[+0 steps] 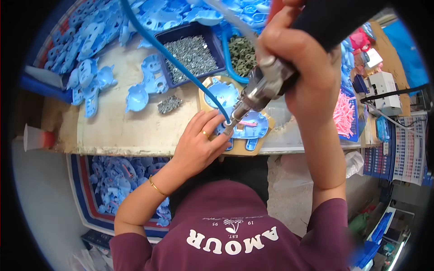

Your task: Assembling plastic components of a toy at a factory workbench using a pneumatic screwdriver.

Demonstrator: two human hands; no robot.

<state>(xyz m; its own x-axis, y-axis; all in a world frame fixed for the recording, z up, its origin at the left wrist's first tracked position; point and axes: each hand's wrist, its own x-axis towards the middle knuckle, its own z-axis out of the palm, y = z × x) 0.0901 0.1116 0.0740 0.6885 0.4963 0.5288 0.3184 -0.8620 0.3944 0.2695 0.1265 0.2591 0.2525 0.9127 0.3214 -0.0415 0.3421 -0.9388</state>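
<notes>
My right hand (312, 63) is wrapped round a power screwdriver (266, 86) with a black body and metal nose, tilted down toward the left. Its tip meets a light blue plastic shell (221, 92), which lies in a tan fixture (266, 142) at the table's front edge. A small pink piece (247, 123) sits in the shell. Beside the tip, my left hand (199, 140) rests with its fingers stretched over the shell's left side; the fingertips are partly hidden by the nose. A blue hose (176, 61) runs down to the screwdriver's nose.
Behind the fixture stand a dark tray of screws (190, 54) and a blue-rimmed container of dark greenish parts (244, 54). Blue shells (92, 36) heap at the far left. A small screw pile (169, 105) lies nearer. Pink parts (344, 113) fill a basket at right; more blue shells (117, 180) lie below.
</notes>
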